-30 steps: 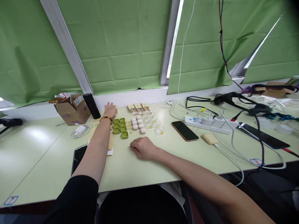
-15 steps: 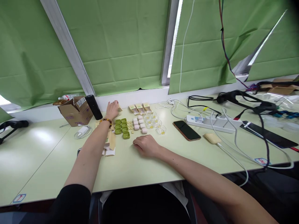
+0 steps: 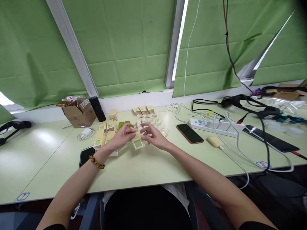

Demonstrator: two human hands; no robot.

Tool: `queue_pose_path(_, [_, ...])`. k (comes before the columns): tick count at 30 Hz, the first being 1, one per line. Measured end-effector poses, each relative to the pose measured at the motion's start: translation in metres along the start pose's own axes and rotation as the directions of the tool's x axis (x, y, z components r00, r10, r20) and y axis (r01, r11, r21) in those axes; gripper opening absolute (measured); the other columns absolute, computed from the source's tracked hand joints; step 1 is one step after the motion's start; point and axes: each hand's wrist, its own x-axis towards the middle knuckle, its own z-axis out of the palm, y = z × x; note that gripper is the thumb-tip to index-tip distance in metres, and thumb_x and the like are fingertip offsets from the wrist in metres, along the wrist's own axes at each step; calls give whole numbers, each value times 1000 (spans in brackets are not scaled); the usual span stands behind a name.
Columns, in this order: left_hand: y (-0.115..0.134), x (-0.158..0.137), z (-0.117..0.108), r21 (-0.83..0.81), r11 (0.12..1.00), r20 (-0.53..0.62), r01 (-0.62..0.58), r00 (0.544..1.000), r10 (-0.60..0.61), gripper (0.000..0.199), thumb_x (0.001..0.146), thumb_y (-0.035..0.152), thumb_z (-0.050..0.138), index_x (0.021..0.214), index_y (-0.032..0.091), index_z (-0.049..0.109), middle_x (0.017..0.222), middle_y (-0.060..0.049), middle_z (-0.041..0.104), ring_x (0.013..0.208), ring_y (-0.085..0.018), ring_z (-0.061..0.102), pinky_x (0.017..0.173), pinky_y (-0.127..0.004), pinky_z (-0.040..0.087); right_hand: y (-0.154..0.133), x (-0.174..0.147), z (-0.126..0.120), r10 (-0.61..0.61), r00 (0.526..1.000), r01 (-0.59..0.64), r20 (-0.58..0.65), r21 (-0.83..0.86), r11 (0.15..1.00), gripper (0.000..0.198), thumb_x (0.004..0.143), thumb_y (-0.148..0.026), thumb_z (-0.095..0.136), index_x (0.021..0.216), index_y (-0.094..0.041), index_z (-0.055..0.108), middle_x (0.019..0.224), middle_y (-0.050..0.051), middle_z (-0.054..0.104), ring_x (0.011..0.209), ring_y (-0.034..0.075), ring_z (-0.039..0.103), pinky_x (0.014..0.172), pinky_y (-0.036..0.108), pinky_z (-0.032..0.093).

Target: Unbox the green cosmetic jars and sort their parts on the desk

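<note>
A small beige cardboard box [image 3: 138,143] with a green window is held above the table, between my two hands. My left hand [image 3: 122,136], a beaded bracelet at its wrist, pinches the box's upper left side between thumb and fingers. At the opposite side, the bent fingers and thumb of my right hand [image 3: 154,136] grip it too. Just behind are green square trays [image 3: 121,124], pale pink pieces [image 3: 139,123] and clear plastic cases [image 3: 158,121], partly covered by my hands. More beige boxes [image 3: 98,140] lie left of my left hand.
Three beige boxes [image 3: 144,111] stand at the back, with a single box [image 3: 113,114] farther left. A black cylinder [image 3: 97,109] leans by a brown carton [image 3: 79,113]. Phones [image 3: 190,133] [image 3: 85,156] lie on both sides. A power strip [image 3: 217,126] and cables occupy the right.
My left hand has come back from the table's rear toward me, bringing a small box to the middle. My right hand has lifted off the table and met it at the box.
</note>
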Motion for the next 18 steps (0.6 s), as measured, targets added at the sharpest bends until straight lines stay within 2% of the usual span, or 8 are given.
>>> queue_pose_path(2, [-4, -7, 11, -22, 998, -44, 60, 997, -61, 55, 86, 55, 79, 120, 21, 52, 100, -5, 73, 91, -18, 66, 83, -32, 48, 5, 0, 4, 66, 993, -77, 101, 104, 992, 56, 87, -47, 76, 131, -24, 50, 95, 3, 67, 79, 17, 64, 55, 25, 52])
queue_pose_path(4, [-8, -8, 18, -92, 992, -98, 89, 990, -98, 55, 85, 57, 81, 116, 20, 55, 90, -3, 73, 84, -17, 66, 78, -31, 48, 10, 1, 8, 101, 986, -122, 131, 165, 979, 56, 85, -48, 78, 128, -23, 51, 86, 0, 66, 73, 16, 62, 54, 26, 53])
queue_pose_path(6, [-12, -8, 22, -250, 966, -137, 74, 984, -111, 53, 84, 57, 81, 113, 19, 57, 90, -4, 74, 84, -18, 68, 79, -31, 50, 12, 1, 10, 111, 987, -133, 115, 210, 969, 57, 84, -48, 79, 126, -23, 50, 83, -1, 67, 69, 16, 62, 55, 28, 54])
queue_pose_path(9, [-22, -9, 25, -513, 857, -138, 48, 981, -138, 44, 89, 53, 77, 110, 18, 62, 96, -8, 76, 92, -21, 72, 83, -34, 54, 11, 0, 11, 92, 993, -107, 73, 254, 961, 57, 84, -47, 81, 125, -23, 50, 82, -2, 67, 66, 14, 63, 58, 29, 56])
queue_pose_path(12, [-34, -12, 28, -632, 771, -83, 84, 981, -174, 33, 93, 43, 72, 112, 16, 66, 105, -12, 78, 102, -26, 74, 87, -38, 57, 8, -1, 11, 68, 997, -76, 38, 281, 957, 55, 84, -48, 81, 123, -23, 52, 86, -1, 69, 65, 13, 63, 60, 29, 56])
queue_pose_path(14, [-38, -15, 31, -679, 725, -15, 111, 986, -165, 35, 95, 41, 69, 119, 15, 67, 115, -15, 77, 110, -30, 74, 94, -44, 57, 6, -2, 12, 61, 998, -63, 17, 304, 951, 54, 84, -49, 81, 122, -23, 53, 88, 0, 70, 65, 13, 64, 61, 30, 57])
queue_pose_path(18, [-34, -21, 39, -753, 640, 157, 151, 986, -48, 47, 99, 43, 64, 138, 15, 61, 134, -19, 71, 122, -36, 70, 110, -55, 49, 4, -4, 10, 49, 997, -27, -59, 336, 942, 55, 84, -52, 81, 123, -24, 53, 89, 0, 68, 62, 12, 62, 55, 27, 54])
